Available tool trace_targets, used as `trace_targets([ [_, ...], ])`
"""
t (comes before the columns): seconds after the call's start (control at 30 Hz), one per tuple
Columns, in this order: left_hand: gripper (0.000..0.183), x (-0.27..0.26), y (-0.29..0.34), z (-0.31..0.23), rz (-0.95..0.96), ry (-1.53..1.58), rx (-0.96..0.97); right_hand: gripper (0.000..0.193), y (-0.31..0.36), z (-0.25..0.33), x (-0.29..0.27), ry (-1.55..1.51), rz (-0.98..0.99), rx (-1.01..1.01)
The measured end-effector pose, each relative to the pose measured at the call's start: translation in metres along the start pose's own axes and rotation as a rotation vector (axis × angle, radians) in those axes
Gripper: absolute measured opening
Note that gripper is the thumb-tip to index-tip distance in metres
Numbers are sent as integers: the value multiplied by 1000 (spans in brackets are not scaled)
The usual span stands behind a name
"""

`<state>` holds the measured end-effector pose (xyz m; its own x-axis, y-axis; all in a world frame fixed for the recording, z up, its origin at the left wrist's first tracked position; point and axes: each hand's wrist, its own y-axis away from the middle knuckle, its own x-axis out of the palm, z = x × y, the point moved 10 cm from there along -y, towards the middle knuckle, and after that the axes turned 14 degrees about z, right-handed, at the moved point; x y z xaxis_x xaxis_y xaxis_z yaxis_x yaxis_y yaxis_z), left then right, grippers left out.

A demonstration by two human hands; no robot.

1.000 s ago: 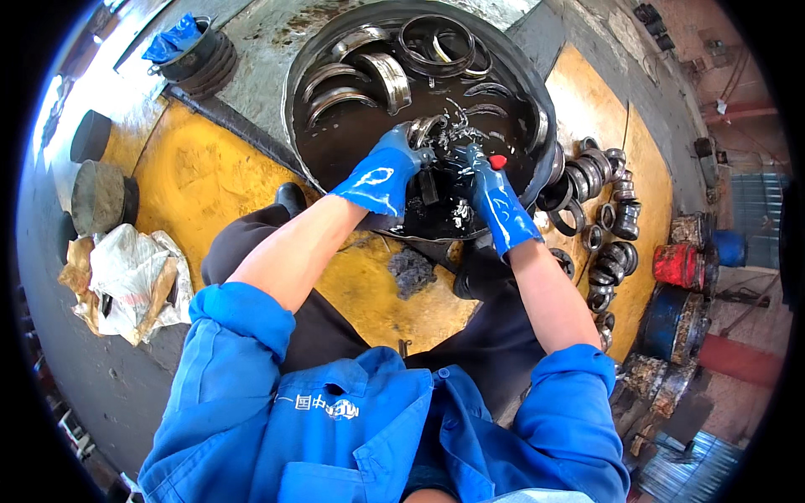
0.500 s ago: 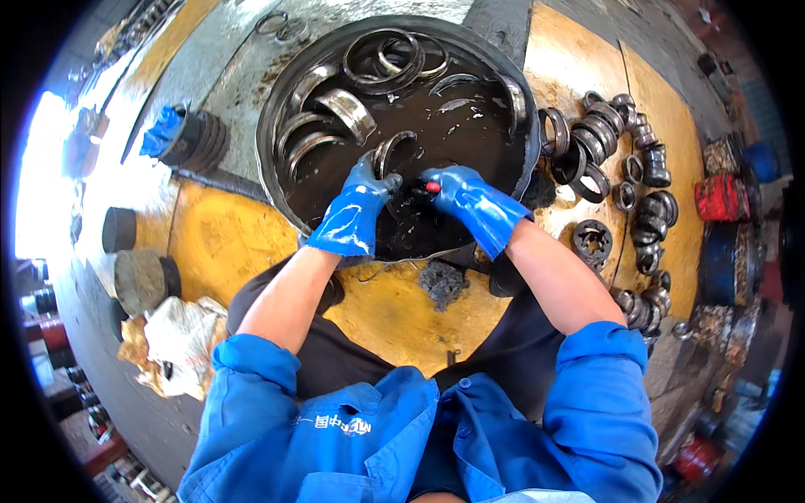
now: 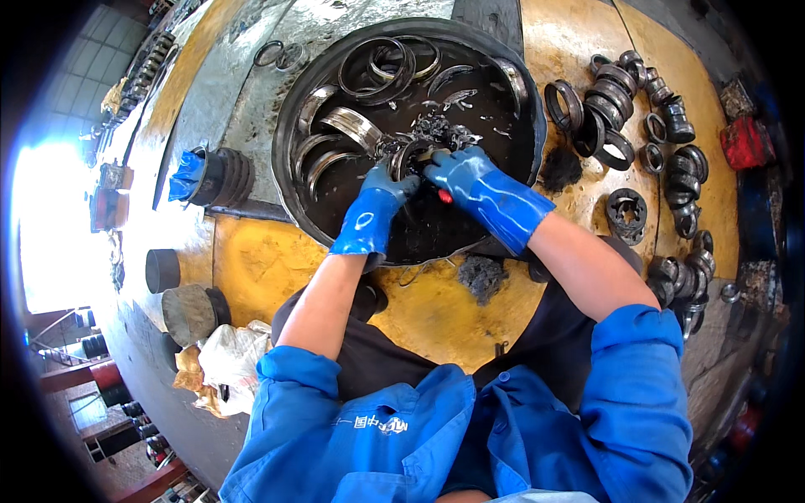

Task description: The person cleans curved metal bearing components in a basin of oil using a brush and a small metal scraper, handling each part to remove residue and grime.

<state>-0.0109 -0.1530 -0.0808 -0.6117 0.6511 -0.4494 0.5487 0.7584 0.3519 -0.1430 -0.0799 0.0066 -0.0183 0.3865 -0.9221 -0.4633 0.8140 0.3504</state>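
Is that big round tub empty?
No, not empty: the tub has dark liquid in it, and metal rings poke out of that.

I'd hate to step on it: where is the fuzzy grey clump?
In the head view, the grey clump lies right of centre on the yellow floor, just outside the tub's near rim, between the person's legs.

A grimy mechanical workshop: metal rings [image 3: 350,127] sit in a tub [image 3: 285,144] of dark liquid [image 3: 496,151], greasy parts [image 3: 610,101] line the yellow floor [image 3: 260,253] to the right, a blackened wad [image 3: 482,279] lies near, and the person wears a blue jacket [image 3: 369,457] and rubber gloves [image 3: 364,221]
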Motion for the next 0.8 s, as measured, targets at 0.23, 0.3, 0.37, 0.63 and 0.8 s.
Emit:
trace_targets([
  [0.23, 72, 7, 42, -13, -206, 17, -91, 30, -14, -45, 30, -496, -15, 288],
  [0.3, 68, 15, 49, 0, -164, 128, -126, 30, -16, -43, 29, -529, 39, 301],
  [0.37, 64, 22, 46, 5, -165, 239, -87, 33, -16, -46, 24, -577, -42, 259],
  [0.63, 33, 15, 27, -65, 38, 234, -25, 47, 35, -39, 15, -998, -84, 71],
  [0.8, 40, 15, 14, -52, 103, 301, -106, 41, 23, -12, 25, -1120, 222, 47],
])
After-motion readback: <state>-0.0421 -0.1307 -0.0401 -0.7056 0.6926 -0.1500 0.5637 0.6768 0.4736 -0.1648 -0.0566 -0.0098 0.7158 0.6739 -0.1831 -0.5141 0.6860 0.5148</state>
